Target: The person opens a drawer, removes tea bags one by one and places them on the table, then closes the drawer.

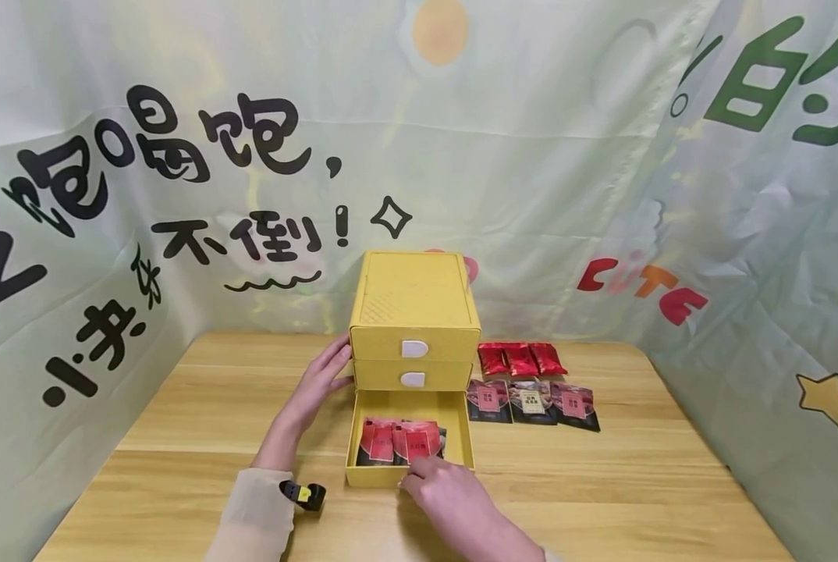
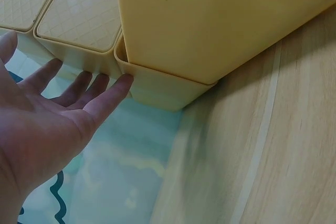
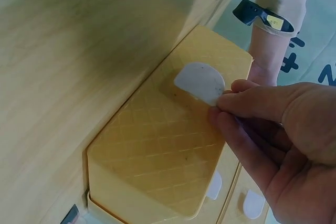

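Note:
A yellow drawer box (image 1: 415,293) stands on the table with its bottom drawer (image 1: 371,477) pulled out. Inside that drawer lie red-and-black sachets (image 1: 416,443). My right hand (image 1: 450,493) is at the drawer's front; in the right wrist view its thumb and fingers pinch the white drawer handle (image 3: 200,81) by its edge. On the box's left side rests my left hand (image 1: 318,384), its fingers extended. The left wrist view shows those fingertips against the yellow side (image 2: 86,59), with nothing held. The two upper drawers (image 1: 384,343) are closed.
To the box's right, three shiny red packets (image 1: 520,360) lie in a row. In front of them are three dark sachets (image 1: 532,401) with pink or cream labels. Printed cloth (image 1: 531,156) hangs behind and along both sides of the wooden table (image 1: 601,499).

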Action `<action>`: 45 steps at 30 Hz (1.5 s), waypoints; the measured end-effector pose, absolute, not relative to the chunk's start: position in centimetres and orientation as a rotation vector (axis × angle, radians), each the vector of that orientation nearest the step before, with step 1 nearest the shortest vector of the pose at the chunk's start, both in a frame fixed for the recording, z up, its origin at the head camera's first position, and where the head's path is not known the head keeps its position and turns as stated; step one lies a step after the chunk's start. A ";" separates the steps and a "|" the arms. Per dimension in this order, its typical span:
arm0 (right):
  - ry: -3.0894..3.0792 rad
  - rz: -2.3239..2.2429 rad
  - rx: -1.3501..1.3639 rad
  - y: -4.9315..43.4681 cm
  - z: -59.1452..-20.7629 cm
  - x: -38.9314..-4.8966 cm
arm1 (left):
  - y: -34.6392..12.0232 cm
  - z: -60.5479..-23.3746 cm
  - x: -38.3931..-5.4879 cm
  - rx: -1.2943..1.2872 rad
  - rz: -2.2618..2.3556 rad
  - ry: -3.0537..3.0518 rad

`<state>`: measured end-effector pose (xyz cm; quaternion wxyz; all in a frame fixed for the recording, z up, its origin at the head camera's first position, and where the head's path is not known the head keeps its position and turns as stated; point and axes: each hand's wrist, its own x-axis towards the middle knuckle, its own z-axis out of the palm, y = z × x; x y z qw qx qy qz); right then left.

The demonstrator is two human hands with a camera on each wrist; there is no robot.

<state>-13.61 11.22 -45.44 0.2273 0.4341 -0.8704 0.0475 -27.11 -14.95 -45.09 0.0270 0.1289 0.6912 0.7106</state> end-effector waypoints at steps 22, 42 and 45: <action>-2.274 0.475 1.147 13.4 -43.5 -16.0 | -14.9 -44.8 -27.0 0.394 2.190 2.148; -2.808 0.345 1.388 13.6 -42.7 -21.6 | -14.7 -44.8 -26.9 0.381 2.190 2.142; -2.805 0.311 1.480 13.4 -43.2 -22.5 | -14.7 -44.9 -26.9 0.380 2.191 2.147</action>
